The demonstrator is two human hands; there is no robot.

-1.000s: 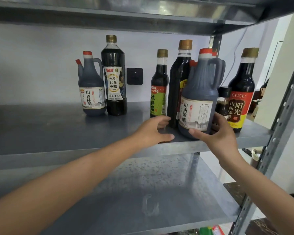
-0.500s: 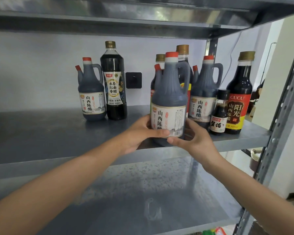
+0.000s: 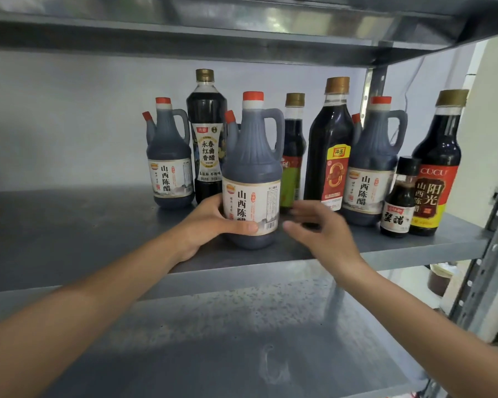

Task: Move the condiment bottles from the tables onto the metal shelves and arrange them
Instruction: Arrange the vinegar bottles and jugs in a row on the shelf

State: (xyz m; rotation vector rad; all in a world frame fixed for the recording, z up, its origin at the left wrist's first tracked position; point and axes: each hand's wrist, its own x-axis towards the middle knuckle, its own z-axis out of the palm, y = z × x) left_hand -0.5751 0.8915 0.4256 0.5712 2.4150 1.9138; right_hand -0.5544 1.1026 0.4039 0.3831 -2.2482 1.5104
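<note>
The metal shelf [image 3: 69,225] carries a row of dark condiment bottles. Near its front edge stands the handled vinegar jug [image 3: 252,173], upright, the left hand [image 3: 210,225] wrapped around its lower label. The right hand [image 3: 319,231] hovers just beside it, grip released, fingers spread and blurred.

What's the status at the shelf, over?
Left hand gripping the front jug, upright on the shelf. Right hand open, off it. Tall bottle and jug close behind left.

Probably a pantry or storeroom: vinegar bottles [image 3: 370,165] on metal shelving [image 3: 69,225].
</note>
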